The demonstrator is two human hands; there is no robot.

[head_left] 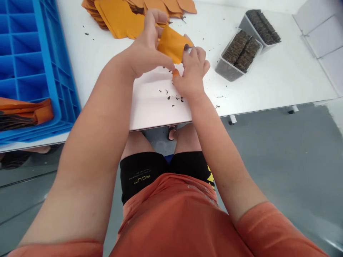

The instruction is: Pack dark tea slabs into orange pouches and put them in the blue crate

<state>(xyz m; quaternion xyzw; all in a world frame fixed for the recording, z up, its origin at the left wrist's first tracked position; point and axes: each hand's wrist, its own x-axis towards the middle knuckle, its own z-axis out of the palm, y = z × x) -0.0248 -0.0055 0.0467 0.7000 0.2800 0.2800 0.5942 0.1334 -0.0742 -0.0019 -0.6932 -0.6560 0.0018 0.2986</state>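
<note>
An orange pouch [173, 43] is held above the white table, tilted, between my two hands. My left hand [146, 48] grips its left side, thumb below and fingers at the upper edge. My right hand [193, 69] closes on its right end, where a small shiny grey patch [188, 49] shows; I cannot tell whether that is the pouch's lining or a separate piece. An orange cover [175, 73] sits on my right thumb tip. Just beyond my left hand lies a pile of flat orange pouches [118, 18].
Two clear plastic containers [229, 71] with dark brown pressed slabs [242, 50] stand at the right. A blue crate [57, 89] with orange pouches [43, 111] inside is at the left. Dark crumbs [168, 97] litter the white table [158, 116], whose front edge is near my legs.
</note>
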